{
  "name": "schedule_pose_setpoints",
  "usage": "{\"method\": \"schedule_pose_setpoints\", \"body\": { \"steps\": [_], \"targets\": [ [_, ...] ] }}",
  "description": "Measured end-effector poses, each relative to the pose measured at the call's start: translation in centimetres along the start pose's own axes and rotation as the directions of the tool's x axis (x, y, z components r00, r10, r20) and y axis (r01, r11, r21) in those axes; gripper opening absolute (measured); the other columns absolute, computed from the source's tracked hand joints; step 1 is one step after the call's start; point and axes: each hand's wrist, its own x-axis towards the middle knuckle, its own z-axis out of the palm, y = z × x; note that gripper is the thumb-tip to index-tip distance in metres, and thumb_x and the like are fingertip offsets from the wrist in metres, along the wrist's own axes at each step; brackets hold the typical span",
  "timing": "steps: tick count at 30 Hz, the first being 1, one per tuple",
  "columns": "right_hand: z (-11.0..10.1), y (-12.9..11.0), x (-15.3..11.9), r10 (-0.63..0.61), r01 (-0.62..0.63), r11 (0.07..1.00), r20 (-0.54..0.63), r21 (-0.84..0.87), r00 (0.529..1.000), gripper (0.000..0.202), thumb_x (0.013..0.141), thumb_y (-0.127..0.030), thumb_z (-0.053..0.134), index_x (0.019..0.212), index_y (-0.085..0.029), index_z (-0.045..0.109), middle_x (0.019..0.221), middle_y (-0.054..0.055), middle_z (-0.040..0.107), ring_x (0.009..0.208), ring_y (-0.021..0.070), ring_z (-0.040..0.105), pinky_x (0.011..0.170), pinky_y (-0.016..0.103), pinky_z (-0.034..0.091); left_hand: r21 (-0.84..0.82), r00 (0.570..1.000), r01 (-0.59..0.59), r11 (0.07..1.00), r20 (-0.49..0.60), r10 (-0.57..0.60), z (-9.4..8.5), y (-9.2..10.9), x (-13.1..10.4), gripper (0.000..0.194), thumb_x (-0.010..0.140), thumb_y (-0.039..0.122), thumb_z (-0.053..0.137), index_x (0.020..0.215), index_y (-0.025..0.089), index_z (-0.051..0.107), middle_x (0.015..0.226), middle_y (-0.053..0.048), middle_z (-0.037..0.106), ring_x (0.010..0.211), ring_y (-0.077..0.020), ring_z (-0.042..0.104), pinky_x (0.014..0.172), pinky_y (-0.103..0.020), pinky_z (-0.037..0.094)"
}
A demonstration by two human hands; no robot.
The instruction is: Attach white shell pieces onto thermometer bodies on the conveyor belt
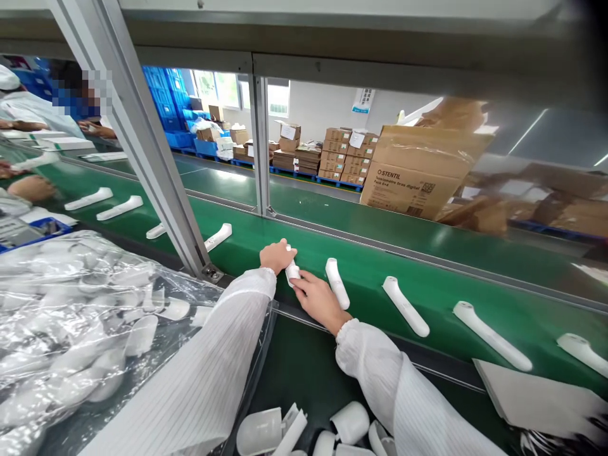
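Note:
At the near side of the green conveyor belt (280,229), both hands hold one long white plastic device with a bent head (292,273). My left hand (275,256) is closed around its far end. The thumb and fingers of my right hand (319,300) pinch its near end. Just right of them lies a similar white device (336,282), apart from my fingers. Further right another device (406,306) rests on the belt. Loose white curved plastic covers (259,432) lie below my forearms.
To the left is a clear plastic bag (85,316) full of white parts. A metal post (142,133) rises beside the belt. More devices (491,335) lie along the belt. A big carton (413,171) stands behind. A co-worker (38,104) is at the far left.

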Motion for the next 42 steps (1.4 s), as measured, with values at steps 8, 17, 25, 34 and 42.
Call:
{"method": "schedule_pose_setpoints", "body": {
  "steps": [8,17,25,34,42],
  "targets": [
    [-1.3,0.5,-0.4,0.079,-0.049,0.973,0.127,-0.224,0.989,0.028,0.097,-0.016,0.052,0.120,-0.019,0.067,0.120,0.011,0.069,0.112,0.0254,0.063,0.094,0.033,0.049,-0.005,0.998,-0.041,0.999,0.043,0.041,0.5,1.7,-1.0,0.036,0.088,0.049,0.046,0.108,0.022,0.058,0.105,-0.013,0.069,0.101,-0.0328,0.065,0.084,-0.040,0.049],
    [-4.5,-6.4,-2.9,-0.066,0.070,0.998,0.265,-0.004,0.962,0.020,0.098,-0.026,0.053,0.095,-0.022,0.072,0.097,0.004,0.072,0.094,0.0204,0.064,0.083,0.030,0.047,-0.001,0.989,-0.138,0.990,-0.046,0.138,-4.5,0.5,0.1,0.064,0.093,0.066,0.033,0.137,0.021,0.044,0.124,-0.016,0.060,0.118,-0.0343,0.055,0.098,-0.044,0.043],
    [-1.3,-11.9,-6.1,-0.407,0.440,0.892,0.613,0.107,0.677,0.017,0.081,-0.017,0.060,0.094,-0.022,0.068,0.088,0.004,0.069,0.067,0.0181,0.063,0.055,0.027,0.040,0.272,0.994,0.108,0.956,-0.043,-0.100,-6.2,-10.3,3.5,0.049,0.094,0.040,0.043,0.138,0.017,0.044,0.135,-0.022,0.050,0.127,-0.0371,0.045,0.097,-0.049,0.042],
    [-5.4,-9.1,-4.3,-0.355,0.201,0.927,0.574,0.316,0.738,0.024,0.090,-0.036,0.060,0.112,-0.030,0.067,0.098,-0.001,0.069,0.087,0.0169,0.065,0.071,0.024,0.045,0.091,0.999,-0.026,0.996,0.048,0.022,-5.2,-4.7,4.3,0.036,0.085,0.043,0.053,0.107,0.016,0.062,0.110,-0.019,0.066,0.101,-0.0342,0.065,0.081,-0.038,0.051],
    [-1.4,-11.7,-6.0,-0.377,0.407,0.906,0.667,0.119,0.643,0.020,0.087,-0.040,0.056,0.101,-0.032,0.068,0.095,0.000,0.065,0.073,0.0212,0.064,0.060,0.032,0.049,-0.056,0.995,-0.086,0.995,-0.052,0.083,0.4,-2.8,1.3,0.044,0.093,0.060,0.036,0.104,0.025,0.059,0.096,-0.009,0.071,0.093,-0.0294,0.067,0.081,-0.038,0.049]
  ]
}}
